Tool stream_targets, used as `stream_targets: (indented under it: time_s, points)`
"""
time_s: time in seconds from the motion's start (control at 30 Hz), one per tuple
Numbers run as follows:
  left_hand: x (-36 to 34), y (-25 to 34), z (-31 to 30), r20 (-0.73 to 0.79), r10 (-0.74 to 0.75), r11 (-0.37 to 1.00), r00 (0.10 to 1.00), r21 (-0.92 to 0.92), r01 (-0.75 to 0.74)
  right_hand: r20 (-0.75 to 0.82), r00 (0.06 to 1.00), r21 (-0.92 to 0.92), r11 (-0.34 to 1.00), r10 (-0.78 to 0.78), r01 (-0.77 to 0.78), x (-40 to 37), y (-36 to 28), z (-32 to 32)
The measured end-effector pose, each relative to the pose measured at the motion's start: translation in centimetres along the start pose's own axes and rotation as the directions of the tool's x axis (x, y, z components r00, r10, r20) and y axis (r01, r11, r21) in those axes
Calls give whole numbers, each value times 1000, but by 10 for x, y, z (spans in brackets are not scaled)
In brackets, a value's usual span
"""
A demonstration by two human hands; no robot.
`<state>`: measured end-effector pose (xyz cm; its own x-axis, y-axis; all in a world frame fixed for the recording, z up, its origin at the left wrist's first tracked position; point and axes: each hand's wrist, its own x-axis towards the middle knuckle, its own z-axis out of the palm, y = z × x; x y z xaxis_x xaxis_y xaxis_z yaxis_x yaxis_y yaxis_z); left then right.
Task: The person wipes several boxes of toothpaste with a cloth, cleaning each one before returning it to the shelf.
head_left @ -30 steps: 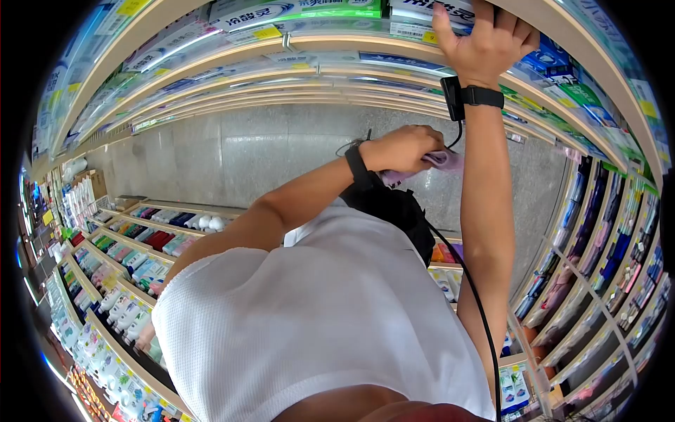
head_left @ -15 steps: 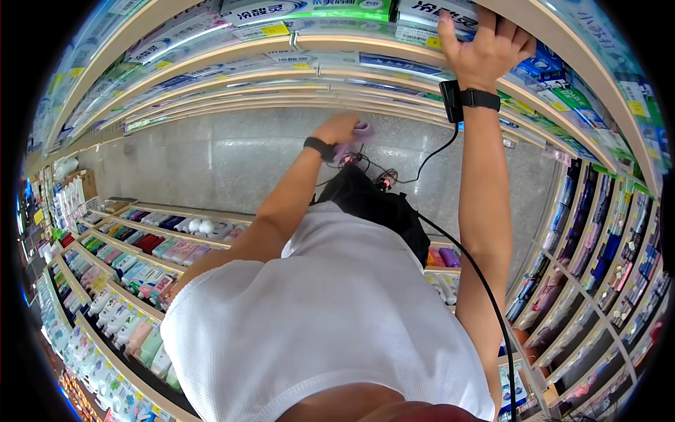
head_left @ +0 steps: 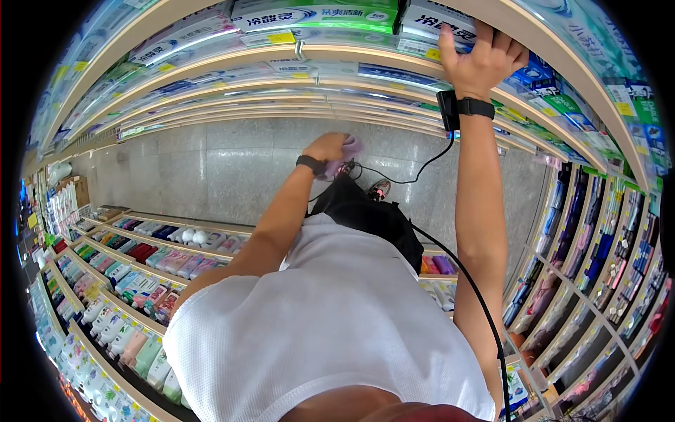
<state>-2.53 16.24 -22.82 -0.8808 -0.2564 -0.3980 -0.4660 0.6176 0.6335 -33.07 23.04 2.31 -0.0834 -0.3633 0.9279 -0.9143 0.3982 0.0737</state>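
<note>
A purple cloth is bunched in my left hand, whose fingers are closed around it, low over the floor. My right hand reaches up to a toothpaste shelf, thumb apart and fingers stretched out over the shelf edge. The thumb lies against a white and dark toothpaste box; the fingertips are partly hidden by the shelf above. Beside that box is a green and white toothpaste box. Black bands are on both wrists, and a small black device sits at the right one.
Shelf edges with yellow price tags curve across the top. Shelves of bottles stand behind me at lower left, with racks of packaged goods at right. A black cable runs past my right arm. Grey floor lies between.
My left hand with the purple cloth has moved slightly left and down. My right hand stays at the toothpaste box, and the view has shifted a little.
</note>
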Motion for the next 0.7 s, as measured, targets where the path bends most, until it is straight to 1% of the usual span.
stream_targets:
  time_s: [0.07,0.13,0.17,0.23,0.37,0.47,0.53,0.57,0.6,0.63,0.7]
  points:
    - [1,0,-2,-12,-5,1000,1000,-21,5,-3,1000,23,1000,5,-5,0,0,0]
    - [2,-3,-2,-80,40,998,996,-47,-44,-1,1000,18,1000,4,-4,0,0,0]
    - [0,-3,-4,-82,41,998,996,-46,-44,6,1000,11,1000,5,-5,0,0,-1]
    - [-3,-3,-7,-160,19,990,987,-137,-42,0,1000,13,1000,5,-5,0,-1,-1]
    - [-13,-5,-20,-223,32,991,974,-116,-59,2,1000,25,1000,10,-10,2,-3,-2]
    - [-22,-14,-23,-213,37,995,976,-85,-56,17,1000,26,1000,5,-6,3,-5,-6]
    - [-23,-30,-18,-173,31,999,984,-6,-32,22,1000,14,1000,9,-10,5,-4,-9]
    - [-23,-37,-16,-170,52,999,984,1,-53,25,1000,55,998,7,-8,6,-4,-10]
    - [-25,-44,-13,-138,36,999,990,-11,-38,29,1000,92,996,7,-9,6,-4,-13]
    - [-28,-55,-7,-104,20,1000,994,-19,-22,25,1000,65,998,10,-12,6,-3,-15]
    - [-33,-96,17,-105,28,999,994,-15,-29,55,998,116,993,3,-9,7,-2,-20]
